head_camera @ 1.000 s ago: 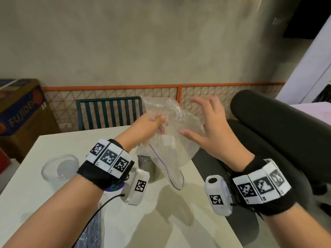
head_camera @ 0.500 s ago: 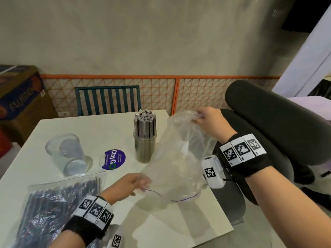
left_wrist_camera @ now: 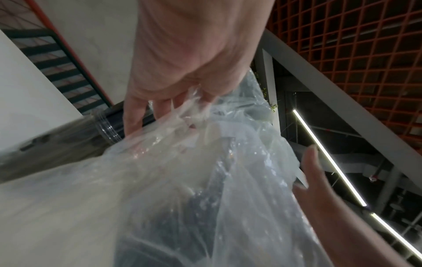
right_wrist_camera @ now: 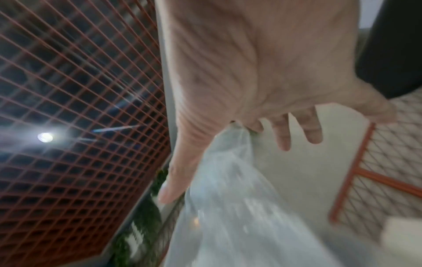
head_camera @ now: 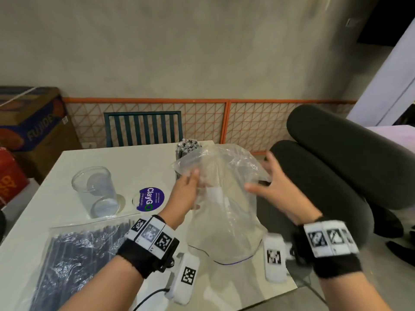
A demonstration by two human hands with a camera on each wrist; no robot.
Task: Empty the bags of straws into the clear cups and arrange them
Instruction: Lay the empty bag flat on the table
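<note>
Raised from the near edge, my left hand [head_camera: 187, 194] pinches the emptied bag [head_camera: 224, 198]; right hand [head_camera: 272, 189] hovers spread just right of it.

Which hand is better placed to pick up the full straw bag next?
Left. The left hand is nearer the full straw bag at the table's near left, though it grips the empty bag. The open right hand is across it.

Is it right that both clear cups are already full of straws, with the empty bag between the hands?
Not quite: only the cup of straws behind the empty bag is filled. The head view shows the other clear cup empty. The bag is between the hands.
</note>
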